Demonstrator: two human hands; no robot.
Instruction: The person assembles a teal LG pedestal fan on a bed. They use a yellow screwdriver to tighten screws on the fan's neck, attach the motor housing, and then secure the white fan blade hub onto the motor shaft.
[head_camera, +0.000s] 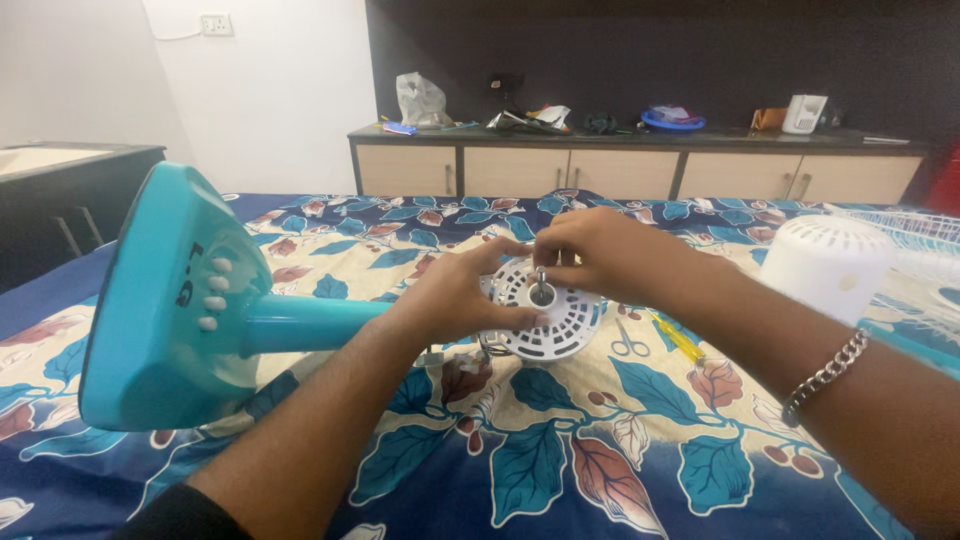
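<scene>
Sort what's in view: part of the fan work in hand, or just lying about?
In hand:
- white motor housing with shaft, held by left hand and right hand
- teal fan stand and base
- white rear cover
- wire guard
- scissors and yellow screwdriver, close by

Lying about:
- clutter on the cabinet top: plastic bag, blue dish, white appliance

Bed w/ blue floral-print bedsheet (560, 470), leaf and flower pattern in teal, cream, rust. Lying on it: turquoise plastic pedestal-fan base and pole (190, 300), tipped on its side at left; white round vented fan motor housing (545, 310) at centre; small silver scissors (629, 343) and yellow-handled screwdriver (680, 340) just beside it; white domed plastic motor cover (828, 265) and white wire fan guard (915, 235) at right edge.
</scene>
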